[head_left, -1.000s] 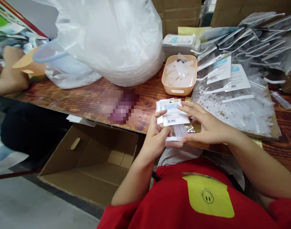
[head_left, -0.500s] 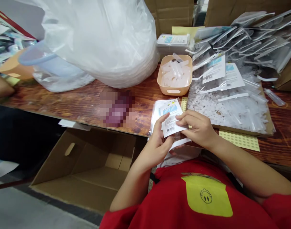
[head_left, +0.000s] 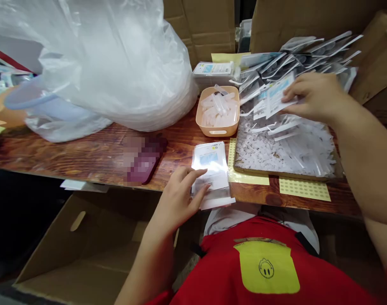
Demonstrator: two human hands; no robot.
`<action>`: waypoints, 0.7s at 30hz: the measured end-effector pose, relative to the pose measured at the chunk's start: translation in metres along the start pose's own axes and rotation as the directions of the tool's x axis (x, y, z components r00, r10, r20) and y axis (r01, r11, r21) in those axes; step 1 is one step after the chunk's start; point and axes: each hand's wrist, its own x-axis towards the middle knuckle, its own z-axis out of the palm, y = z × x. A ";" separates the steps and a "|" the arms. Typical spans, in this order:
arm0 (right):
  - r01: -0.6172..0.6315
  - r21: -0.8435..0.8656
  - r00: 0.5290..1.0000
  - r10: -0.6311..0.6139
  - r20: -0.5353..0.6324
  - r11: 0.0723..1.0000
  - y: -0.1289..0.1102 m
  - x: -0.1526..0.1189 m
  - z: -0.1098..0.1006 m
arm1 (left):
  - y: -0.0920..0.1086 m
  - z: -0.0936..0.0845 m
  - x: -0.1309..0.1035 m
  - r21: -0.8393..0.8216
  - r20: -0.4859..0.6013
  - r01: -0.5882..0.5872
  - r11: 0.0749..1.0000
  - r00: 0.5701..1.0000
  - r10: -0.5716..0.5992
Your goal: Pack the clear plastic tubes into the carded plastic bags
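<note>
At the table's front edge lies a stack of clear bags with printed cards [head_left: 209, 163], white strips at the near end. My left hand [head_left: 183, 192] rests at its left side, thumb and forefinger apart on the top bag. Out to the right, my right hand [head_left: 320, 95] pinches the edge of a bagged card [head_left: 279, 95], white with a blue picture. It is over the back of a shallow cardboard tray [head_left: 276, 173] holding many small white plastic pieces and clear tubes. Another bagged card is partly behind the held one.
A peach basket [head_left: 218, 132] of clear tubes stands behind the stack. Filled bags [head_left: 308, 57] pile up behind the tray. Yellow sticker sheets [head_left: 304, 189] lie at the tray's front. Left are a big white plastic bag [head_left: 123, 67], a dark red phone-like object [head_left: 145, 165] and an open carton [head_left: 82, 250] below.
My right hand has moved from the stack up and right, to the pile behind the tray, with a bagged card. My left hand has loosened and now lies on the stack. The view has shifted slightly.
</note>
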 end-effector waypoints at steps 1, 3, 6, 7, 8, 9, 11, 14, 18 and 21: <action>-0.035 0.008 0.997 0.034 0.072 0.999 0.006 0.010 0.008 | -0.002 0.001 0.002 0.039 0.019 -0.036 0.999 0.999 0.035; -0.078 0.033 0.984 0.071 0.164 0.996 0.008 0.024 0.023 | -0.006 0.004 0.006 0.087 0.061 -0.082 0.993 0.995 0.077; -0.062 0.003 0.984 0.060 0.168 0.998 0.000 0.023 0.029 | -0.013 0.008 0.011 0.114 0.127 -0.108 0.988 0.988 0.093; -0.038 -0.026 0.991 0.041 0.131 0.999 -0.003 0.016 0.025 | -0.015 0.008 0.013 0.112 0.145 -0.107 0.988 0.985 0.090; -0.007 -0.055 0.996 0.012 0.086 0.998 -0.005 0.006 0.019 | -0.018 0.008 0.014 0.108 0.161 -0.105 0.989 0.983 0.087; 0.033 -0.080 0.999 -0.030 0.043 0.996 -0.007 -0.007 0.011 | -0.020 0.007 0.015 0.103 0.176 -0.105 0.989 0.981 0.086; 0.138 -0.094 0.990 -0.136 0.029 0.986 -0.010 -0.038 -0.005 | -0.025 0.004 0.017 0.100 0.214 -0.104 0.990 0.974 0.081; 0.201 -0.023 0.949 -0.189 0.252 0.979 -0.018 -0.089 -0.017 | -0.029 -0.005 0.022 0.098 0.307 -0.112 0.989 0.948 0.077; -0.044 -0.183 0.811 0.142 0.568 0.982 -0.047 -0.131 -0.006 | -0.024 -0.011 0.028 0.137 0.382 -0.112 0.984 0.923 0.052; -0.177 -0.421 0.714 0.411 0.567 0.889 -0.070 -0.132 0.008 | -0.015 -0.011 0.031 0.193 0.386 -0.129 0.973 0.921 0.046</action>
